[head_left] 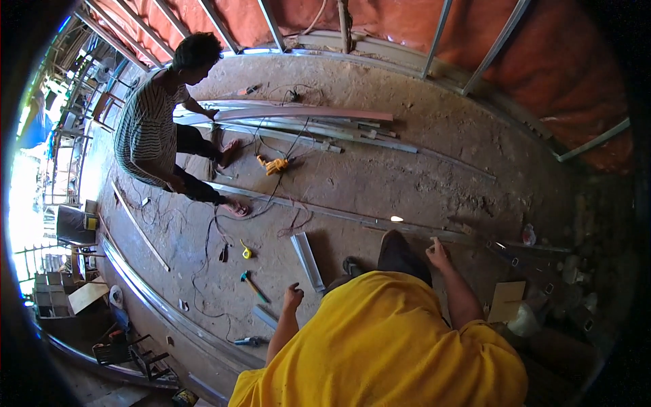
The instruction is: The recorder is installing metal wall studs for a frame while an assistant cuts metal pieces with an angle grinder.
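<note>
My left hand [293,297] hangs near a short metal channel [308,261], apart from it. Its fingers are curled in, with nothing visible in them. On the right, my right hand [439,253] is held above the floor beside my knee. A finger stretches out from it, and it holds nothing I can see. A hammer [256,287] with a teal handle lies left of my left hand, with another short metal piece [264,316] close by. Beyond the hammer is a yellow tape measure [246,252]. One long metal stud [325,211] crosses the floor in front of my feet.
A co-worker [152,129] stands at far left, one hand on a stack of long metal profiles [305,114]. A yellow power tool [272,164] and trailing cords lie between us. Framing studs [437,37] stand before an orange sheet [569,74]. A blue-grey tool [251,341] lies lower left.
</note>
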### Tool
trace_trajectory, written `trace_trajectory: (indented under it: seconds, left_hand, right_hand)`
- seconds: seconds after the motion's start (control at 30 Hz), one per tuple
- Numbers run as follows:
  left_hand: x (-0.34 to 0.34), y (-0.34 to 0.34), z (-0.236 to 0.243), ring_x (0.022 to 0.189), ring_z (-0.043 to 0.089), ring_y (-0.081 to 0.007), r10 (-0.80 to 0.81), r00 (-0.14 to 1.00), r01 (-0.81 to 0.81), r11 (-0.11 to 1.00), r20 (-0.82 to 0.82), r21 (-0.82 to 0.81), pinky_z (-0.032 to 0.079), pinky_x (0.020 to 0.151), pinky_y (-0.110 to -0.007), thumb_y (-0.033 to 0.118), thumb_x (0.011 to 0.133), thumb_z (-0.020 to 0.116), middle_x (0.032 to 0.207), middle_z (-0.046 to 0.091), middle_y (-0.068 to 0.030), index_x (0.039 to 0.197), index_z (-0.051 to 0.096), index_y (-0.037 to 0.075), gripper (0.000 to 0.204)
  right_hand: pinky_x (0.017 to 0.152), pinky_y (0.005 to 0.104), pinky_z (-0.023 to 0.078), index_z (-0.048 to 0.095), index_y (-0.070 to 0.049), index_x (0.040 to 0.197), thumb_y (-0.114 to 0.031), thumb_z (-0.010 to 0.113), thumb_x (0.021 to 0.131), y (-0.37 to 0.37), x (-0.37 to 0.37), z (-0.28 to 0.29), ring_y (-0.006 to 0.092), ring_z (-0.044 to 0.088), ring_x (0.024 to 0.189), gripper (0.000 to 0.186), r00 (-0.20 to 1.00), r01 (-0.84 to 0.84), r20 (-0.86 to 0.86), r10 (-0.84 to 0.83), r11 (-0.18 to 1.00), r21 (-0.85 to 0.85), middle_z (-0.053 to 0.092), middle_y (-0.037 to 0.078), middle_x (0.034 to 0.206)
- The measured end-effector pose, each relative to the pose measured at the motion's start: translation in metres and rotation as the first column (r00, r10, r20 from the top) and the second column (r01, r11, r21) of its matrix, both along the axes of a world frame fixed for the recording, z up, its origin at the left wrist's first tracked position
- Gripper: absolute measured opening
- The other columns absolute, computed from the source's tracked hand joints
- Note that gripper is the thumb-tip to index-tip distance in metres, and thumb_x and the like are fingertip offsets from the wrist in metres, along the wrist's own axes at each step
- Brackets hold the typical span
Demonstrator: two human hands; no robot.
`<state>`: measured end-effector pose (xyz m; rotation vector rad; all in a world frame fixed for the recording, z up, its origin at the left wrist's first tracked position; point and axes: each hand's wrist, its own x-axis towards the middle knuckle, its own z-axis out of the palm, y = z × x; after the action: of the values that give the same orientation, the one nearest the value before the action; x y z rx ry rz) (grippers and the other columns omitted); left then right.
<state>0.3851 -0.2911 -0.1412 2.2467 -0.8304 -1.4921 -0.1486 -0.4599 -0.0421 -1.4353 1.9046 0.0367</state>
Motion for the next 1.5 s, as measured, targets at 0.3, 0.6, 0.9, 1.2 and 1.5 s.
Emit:
trace_trajectory:
  seconds: [0.3,0.6,0.9,1.2,1.5]
  left_hand:
    - [-0.019,-0.058,0.030,0.064,0.060,-0.0165,0.022,0.998,-0.021,0.999,0.051,-0.030,0.048,0.060,-0.030,0.011,0.072,0.053,0.070,0.064,-0.0123,0.120,0.054,-0.001,0.049]
    - [-0.084,-0.137,0.008,0.066,0.063,-0.0187,0.018,0.992,-0.012,0.999,0.126,-0.051,0.050,0.064,-0.031,0.008,0.072,0.054,0.073,0.066,-0.0138,0.117,0.056,-0.002,0.046]
    - [-0.250,-0.313,0.059,0.090,0.063,-0.0261,-0.093,0.989,0.109,0.983,0.115,-0.146,0.050,0.078,-0.033,0.008,0.076,0.059,0.100,0.065,-0.0176,0.120,0.055,0.004,0.045]
    - [-0.311,-0.437,0.086,0.093,0.062,-0.0306,-0.113,0.987,0.136,0.966,0.112,-0.221,0.050,0.080,-0.037,0.010,0.075,0.058,0.104,0.063,-0.0203,0.122,0.052,0.004,0.048]
    - [-0.290,-0.461,0.038,0.088,0.062,-0.0368,-0.216,0.941,0.207,0.976,0.259,0.061,0.049,0.079,-0.040,0.015,0.068,0.057,0.091,0.062,-0.0256,0.111,0.062,0.005,0.044]
  right_hand:
    - [0.079,0.0396,0.046,0.044,-0.004,0.125,-0.018,0.059,0.083,-0.006,-0.038,0.019,0.0307,0.060,0.093,0.047,0.982,0.189,-0.039,-0.185,0.948,0.256,0.063,0.017,0.100]
    - [0.079,0.0414,0.047,0.034,-0.009,0.134,-0.027,0.059,0.084,-0.119,-0.127,-0.074,0.0310,0.059,0.091,0.058,0.993,0.116,-0.025,-0.113,0.954,0.278,0.058,0.017,0.110]
    - [0.085,0.0421,0.045,0.037,-0.006,0.132,-0.020,0.065,0.080,-0.337,-0.232,-0.008,0.0325,0.054,0.103,0.061,0.970,0.166,0.152,-0.191,0.973,0.160,0.055,0.016,0.114]
    - [0.085,0.0433,0.045,0.038,-0.007,0.132,-0.024,0.060,0.086,-0.428,-0.289,0.014,0.0302,0.055,0.102,0.054,0.957,0.274,0.019,-0.290,0.923,0.272,0.055,0.015,0.115]
    - [0.085,0.0424,0.046,0.046,-0.006,0.124,-0.023,0.064,0.080,-0.447,-0.296,-0.026,0.0319,0.057,0.102,0.050,0.988,0.148,-0.069,-0.136,0.967,0.208,0.058,0.018,0.112]
